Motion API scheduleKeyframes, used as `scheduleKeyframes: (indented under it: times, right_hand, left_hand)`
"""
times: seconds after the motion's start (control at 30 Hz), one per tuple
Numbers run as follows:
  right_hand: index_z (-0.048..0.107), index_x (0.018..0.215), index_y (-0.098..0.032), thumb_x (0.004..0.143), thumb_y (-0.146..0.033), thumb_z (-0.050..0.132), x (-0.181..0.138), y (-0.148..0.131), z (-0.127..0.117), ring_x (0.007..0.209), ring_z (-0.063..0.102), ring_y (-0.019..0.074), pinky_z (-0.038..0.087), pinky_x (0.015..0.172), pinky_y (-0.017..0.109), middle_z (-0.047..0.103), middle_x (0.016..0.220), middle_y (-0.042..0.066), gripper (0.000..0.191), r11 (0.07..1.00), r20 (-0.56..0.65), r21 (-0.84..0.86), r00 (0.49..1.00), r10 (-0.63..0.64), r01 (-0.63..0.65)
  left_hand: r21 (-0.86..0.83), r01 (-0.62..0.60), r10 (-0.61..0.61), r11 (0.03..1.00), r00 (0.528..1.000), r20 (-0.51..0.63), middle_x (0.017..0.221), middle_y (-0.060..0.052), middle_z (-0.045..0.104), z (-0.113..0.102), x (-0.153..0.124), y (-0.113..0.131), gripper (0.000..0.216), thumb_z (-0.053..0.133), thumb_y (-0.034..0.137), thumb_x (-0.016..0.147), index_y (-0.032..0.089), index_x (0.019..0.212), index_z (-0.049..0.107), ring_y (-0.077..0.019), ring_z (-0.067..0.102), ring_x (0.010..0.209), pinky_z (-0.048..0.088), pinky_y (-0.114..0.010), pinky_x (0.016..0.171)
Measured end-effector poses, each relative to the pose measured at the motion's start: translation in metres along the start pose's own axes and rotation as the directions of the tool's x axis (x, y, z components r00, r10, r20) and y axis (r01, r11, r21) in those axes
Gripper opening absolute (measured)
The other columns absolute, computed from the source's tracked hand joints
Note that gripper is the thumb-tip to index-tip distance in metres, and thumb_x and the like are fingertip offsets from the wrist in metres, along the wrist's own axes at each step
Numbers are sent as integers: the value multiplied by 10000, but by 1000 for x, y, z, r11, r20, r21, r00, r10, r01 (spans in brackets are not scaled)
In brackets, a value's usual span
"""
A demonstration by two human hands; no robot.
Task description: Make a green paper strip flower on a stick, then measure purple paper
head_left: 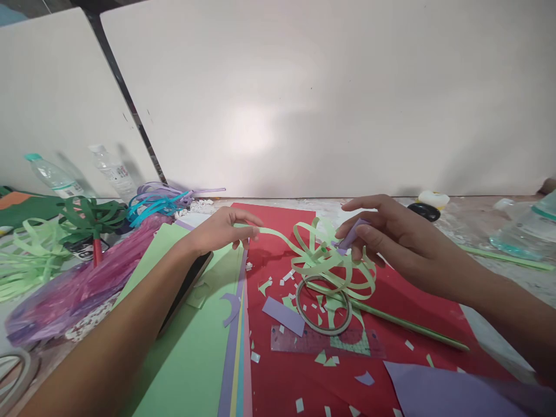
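Observation:
My left hand [228,229] pinches the end of a long light green paper strip [278,233]. That strip runs to a looped paper flower [330,263] on a thin green paper stick [412,327], lying over the red sheet [278,217]. Just right of the loops, my right hand [386,237] holds a small purple paper piece [353,234] between thumb and fingers. Below the flower lies a roll of tape [299,307], partly over a clear pinkish ruler [299,340]. A purple paper rectangle [283,316] rests left of the roll.
Green sheets [191,359] and a dark phone-like slab [185,295] lie under my left forearm. Paper scraps dot the red sheet. Finished paper loops [93,217], a pink plastic bag [117,260] and bottles [113,174] stand left; a white wall [347,87] rises behind.

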State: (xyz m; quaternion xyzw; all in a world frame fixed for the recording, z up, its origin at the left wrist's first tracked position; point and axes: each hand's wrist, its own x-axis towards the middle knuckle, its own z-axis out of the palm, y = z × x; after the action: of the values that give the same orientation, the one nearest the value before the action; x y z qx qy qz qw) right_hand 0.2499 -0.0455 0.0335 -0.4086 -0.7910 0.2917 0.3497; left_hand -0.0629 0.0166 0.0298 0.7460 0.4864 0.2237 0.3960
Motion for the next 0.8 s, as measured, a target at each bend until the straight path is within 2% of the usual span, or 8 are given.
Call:
scheduleKeyframes:
  times: [0.1,0.2,0.33,0.43,0.5,0.63,0.7,0.8]
  right_hand:
    - [432,1244,-293,978,-360,400,0,-2,0,673,614,158,509,544,295,679,912,46,276,1000,4,4,1000,15,-15]
    - [423,1254,-276,969,-366,421,-1,-6,0,665,608,158,510,557,301,684,904,54,299,999,17,-25,999,41,-41]
    - [410,1272,-299,940,-395,489,-3,-11,-1,807,651,198,537,639,324,694,961,63,354,996,38,-26,995,89,-88]
    - [431,1260,-314,931,-399,514,-3,-12,-3,900,658,210,546,721,340,697,997,54,349,995,70,27,993,98,-100]
    - [455,1241,-311,927,-392,528,-3,-11,-4,934,656,208,547,753,335,697,1016,50,332,992,93,59,990,102,-108]
    - [465,1214,-302,927,-372,536,-4,-11,-3,897,662,191,554,735,312,694,1027,52,304,992,80,63,991,107,-113]
    - [455,1208,-297,944,-343,503,-5,-11,-1,768,657,161,558,689,306,692,1002,50,272,995,64,53,994,85,-89]
    - [442,1211,-296,957,-312,468,-6,-11,3,628,622,130,562,633,308,683,986,47,255,998,51,59,999,18,-21]
  left_hand:
    - [-212,-30,28,977,1000,-12,647,6,644,3,-2,2,151,649,286,816,170,911,669,-95,582,522,396,-179,420]
    - [-399,-62,131,915,980,148,811,-37,698,5,-7,5,123,676,270,808,173,883,687,-107,626,597,415,-181,438]
    - [-414,-36,241,910,858,454,1231,-103,640,10,-14,15,340,636,220,847,252,1186,639,-160,686,821,492,-224,595]
    - [-400,-7,238,917,813,531,1221,-115,645,15,-17,25,319,569,293,901,239,1211,624,-157,677,815,493,-246,644]
    - [-355,-4,204,935,824,528,1128,-110,679,20,-19,32,292,510,379,928,193,1078,678,-133,650,723,483,-254,637]
    - [-25,-133,133,991,918,373,723,-18,624,37,-18,42,440,442,477,934,139,751,655,-82,476,553,395,-232,560]
    - [90,-200,171,976,951,258,684,6,548,47,-17,45,427,435,483,931,152,738,623,-97,460,600,376,-234,576]
    - [114,-249,231,962,962,147,766,-7,531,62,-16,47,416,423,447,934,158,675,575,-124,500,733,398,-247,664]
